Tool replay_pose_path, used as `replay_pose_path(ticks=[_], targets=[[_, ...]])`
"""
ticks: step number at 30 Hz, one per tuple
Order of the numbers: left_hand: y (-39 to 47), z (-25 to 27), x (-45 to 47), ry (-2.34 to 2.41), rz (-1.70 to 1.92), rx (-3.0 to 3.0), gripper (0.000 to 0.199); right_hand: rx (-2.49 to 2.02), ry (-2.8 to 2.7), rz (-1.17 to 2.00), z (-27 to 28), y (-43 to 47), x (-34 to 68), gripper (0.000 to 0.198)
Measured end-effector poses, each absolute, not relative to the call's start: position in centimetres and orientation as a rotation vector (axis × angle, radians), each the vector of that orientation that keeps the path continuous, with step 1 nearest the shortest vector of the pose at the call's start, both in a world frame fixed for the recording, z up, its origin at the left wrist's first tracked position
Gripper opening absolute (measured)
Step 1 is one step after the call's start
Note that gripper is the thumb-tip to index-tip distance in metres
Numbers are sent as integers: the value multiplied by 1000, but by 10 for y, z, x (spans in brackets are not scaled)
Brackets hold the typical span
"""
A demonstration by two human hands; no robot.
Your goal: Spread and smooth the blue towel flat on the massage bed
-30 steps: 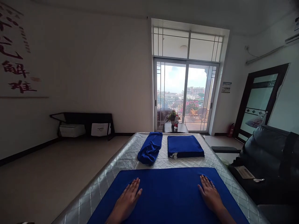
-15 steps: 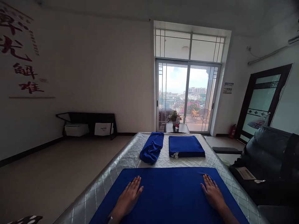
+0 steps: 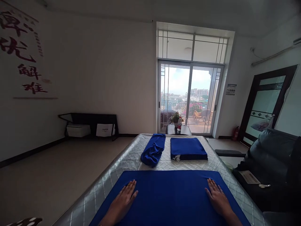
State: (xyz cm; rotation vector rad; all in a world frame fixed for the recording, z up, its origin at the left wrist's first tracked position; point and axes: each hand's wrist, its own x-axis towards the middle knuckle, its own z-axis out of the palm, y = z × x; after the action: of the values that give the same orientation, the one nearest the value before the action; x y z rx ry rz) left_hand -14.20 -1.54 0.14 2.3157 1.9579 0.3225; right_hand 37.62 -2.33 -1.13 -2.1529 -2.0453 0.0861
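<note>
Item 1: blue cloth (image 3: pixel 174 201), qty 1, spread flat on tabletop (image 3: pixel 100 194) w/ silver quilted cover; lies directly under L hand (image 3: pixel 123 199) & R hand (image 3: pixel 218 197). Far edge just beyond fingers; near edge out of frame.

Item 2: fingers, both hands: extended, released, gripping nothing; palms down, one toward each side of cloth, thumbs inward. Wide spacing prob. keeps pressure even, so middle lies smooth.

Item 3: folded blue stack (image 3: pixel 188 147), beyond R fingers, sl. inward; squared, white tag (image 3: pixel 177 157) at near edge. Set apart, prob. to leave working room.

Item 4: bunched blue cloth (image 3: pixel 153 151), beyond L fingers, inward; crumpled at near end, untouched, apart from stack.
</note>
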Motion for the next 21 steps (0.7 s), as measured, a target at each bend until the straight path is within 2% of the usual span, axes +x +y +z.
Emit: replay_pose_path(ticks=[21], targets=[[-5,-26,-167,2008,288,2382,56,-2206,-2027,27,-17,-20,398,73]])
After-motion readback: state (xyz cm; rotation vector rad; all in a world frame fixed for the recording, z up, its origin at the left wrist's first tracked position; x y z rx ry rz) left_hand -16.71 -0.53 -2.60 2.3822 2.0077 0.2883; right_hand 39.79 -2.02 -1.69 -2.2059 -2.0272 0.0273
